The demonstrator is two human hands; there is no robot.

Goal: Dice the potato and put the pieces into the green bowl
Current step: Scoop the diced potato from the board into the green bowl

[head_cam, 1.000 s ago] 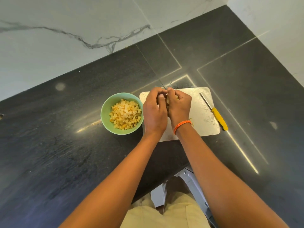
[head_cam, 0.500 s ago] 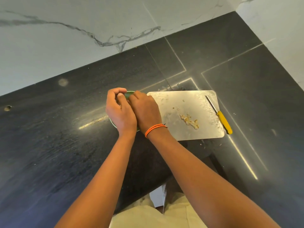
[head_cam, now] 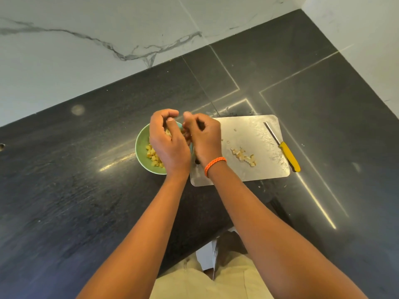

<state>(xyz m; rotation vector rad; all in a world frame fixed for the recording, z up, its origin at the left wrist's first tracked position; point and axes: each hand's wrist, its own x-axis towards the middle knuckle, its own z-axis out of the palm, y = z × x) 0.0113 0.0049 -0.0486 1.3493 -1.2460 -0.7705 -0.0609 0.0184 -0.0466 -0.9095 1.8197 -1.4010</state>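
The green bowl sits on the dark counter and holds several yellow potato cubes. Both hands hover over it, close together. My left hand covers the bowl's middle with its fingers loosely curled. My right hand, with an orange band at the wrist, hangs over the bowl's right rim, its fingertips blurred. A few yellow bits show between the two hands above the bowl. A small heap of potato pieces lies on the metal cutting board.
A knife with a yellow handle lies along the board's right edge, blade pointing away from me. The black counter meets white marbled walls at the back and right. The counter's front edge is near my waist.
Both hands gathered pieces on the board, carried them left over the bowl, and have now parted slightly. A small heap stayed on the board.
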